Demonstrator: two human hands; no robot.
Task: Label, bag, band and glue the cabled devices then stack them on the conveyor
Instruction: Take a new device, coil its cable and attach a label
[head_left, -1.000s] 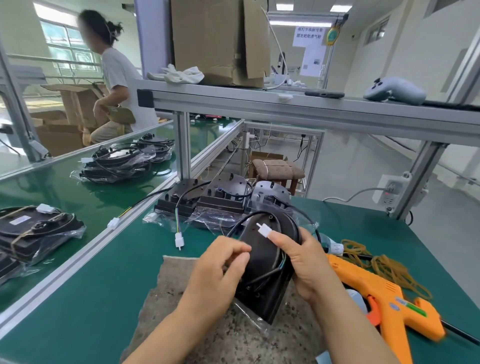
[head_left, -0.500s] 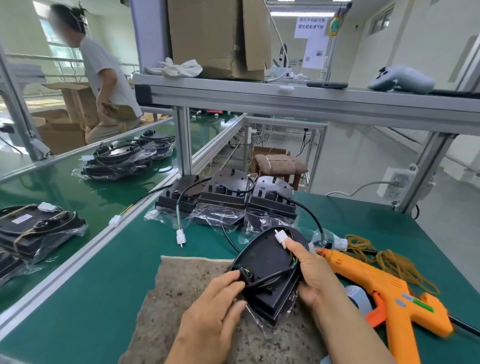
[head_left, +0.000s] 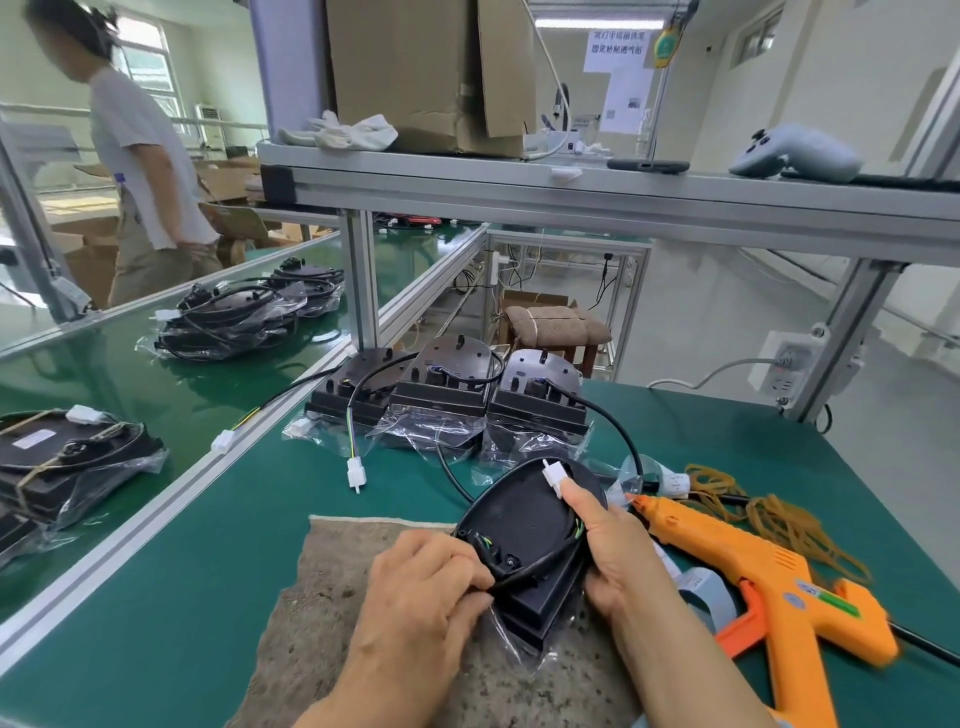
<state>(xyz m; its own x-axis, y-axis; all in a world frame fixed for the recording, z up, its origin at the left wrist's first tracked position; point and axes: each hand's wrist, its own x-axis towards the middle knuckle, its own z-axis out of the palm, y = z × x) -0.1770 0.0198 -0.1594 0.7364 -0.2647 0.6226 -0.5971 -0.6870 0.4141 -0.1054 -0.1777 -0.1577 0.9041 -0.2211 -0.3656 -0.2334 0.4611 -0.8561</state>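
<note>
- Cable (head_left: 531, 568) of the black cabled device (head_left: 519, 519) sits pinched in the left hand (head_left: 426, 597) grip.
- Right hand (head_left: 613, 551) grip clasps the device's edge, thumb on its white connector (head_left: 552, 475).

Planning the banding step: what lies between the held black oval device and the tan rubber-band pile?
The orange plastic glue gun lies there, in the head view.

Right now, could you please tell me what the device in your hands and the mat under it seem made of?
The device looks like matte black moulded plastic: dull, even surface, little glare. The mat seems coarse felt or carpet, judging by its speckled, fuzzy grey-brown texture.
</note>
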